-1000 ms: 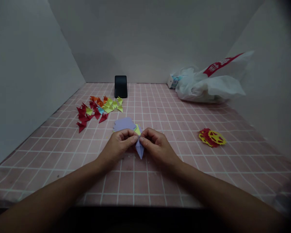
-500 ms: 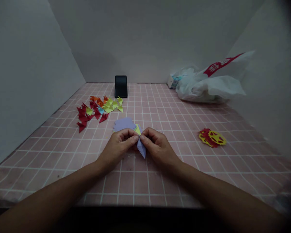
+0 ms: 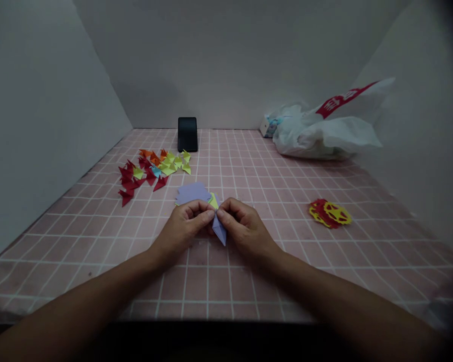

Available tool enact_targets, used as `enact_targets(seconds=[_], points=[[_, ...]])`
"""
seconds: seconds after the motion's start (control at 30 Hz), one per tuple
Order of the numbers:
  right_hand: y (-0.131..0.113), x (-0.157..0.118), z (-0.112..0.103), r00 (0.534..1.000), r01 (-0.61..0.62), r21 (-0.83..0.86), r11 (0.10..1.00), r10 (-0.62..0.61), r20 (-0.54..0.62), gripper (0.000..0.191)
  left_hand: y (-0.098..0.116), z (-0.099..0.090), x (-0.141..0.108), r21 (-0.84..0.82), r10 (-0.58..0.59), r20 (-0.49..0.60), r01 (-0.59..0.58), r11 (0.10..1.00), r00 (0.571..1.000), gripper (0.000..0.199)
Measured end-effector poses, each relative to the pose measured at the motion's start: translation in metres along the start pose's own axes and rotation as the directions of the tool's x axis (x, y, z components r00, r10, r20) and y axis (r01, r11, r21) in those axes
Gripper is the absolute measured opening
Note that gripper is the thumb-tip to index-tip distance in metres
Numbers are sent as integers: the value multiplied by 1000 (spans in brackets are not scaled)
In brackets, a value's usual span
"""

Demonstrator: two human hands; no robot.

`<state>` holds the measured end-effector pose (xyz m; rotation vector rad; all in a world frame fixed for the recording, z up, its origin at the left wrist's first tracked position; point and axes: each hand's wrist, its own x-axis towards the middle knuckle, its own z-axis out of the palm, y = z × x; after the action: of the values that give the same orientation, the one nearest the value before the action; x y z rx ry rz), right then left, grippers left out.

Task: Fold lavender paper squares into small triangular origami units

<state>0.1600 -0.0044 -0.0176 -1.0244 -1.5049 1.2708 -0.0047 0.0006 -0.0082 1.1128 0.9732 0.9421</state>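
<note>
One purple fold [image 3: 219, 234], front and center at the pink table [image 3: 249, 289], point aimed back at the person. Left hand [image 3: 189, 221] and right hand [image 3: 243, 221] are close together, both pinching its far end; can't tell if it touches the table. Just beyond them: purple sheets [image 3: 193, 192] and some yellow paper [image 3: 213, 201]. Heap of folded birds [image 3: 128, 183] off left, black phone [image 3: 187, 134] behind. Red and yellow cutouts [image 3: 323, 213] on the right, plastic bag [image 3: 324, 140] farther back.
</note>
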Motion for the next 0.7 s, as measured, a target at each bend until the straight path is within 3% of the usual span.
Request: enact_targets(seconds=[0.2,0.47,0.7], points=[[-1,0,1,1000,20,-4,1000,-20,10,19,2,1,-1,3,6,-1,-6,1000,1000,18],[-5,0,2,999,39,-47,998,-38,11,20,10,2,-3,151,64,-47,-56,987,997,18],[-4,-1,1,999,-23,17,1000,22,30,21,10,3,-5,109,66,-7,-65,992,998,18]])
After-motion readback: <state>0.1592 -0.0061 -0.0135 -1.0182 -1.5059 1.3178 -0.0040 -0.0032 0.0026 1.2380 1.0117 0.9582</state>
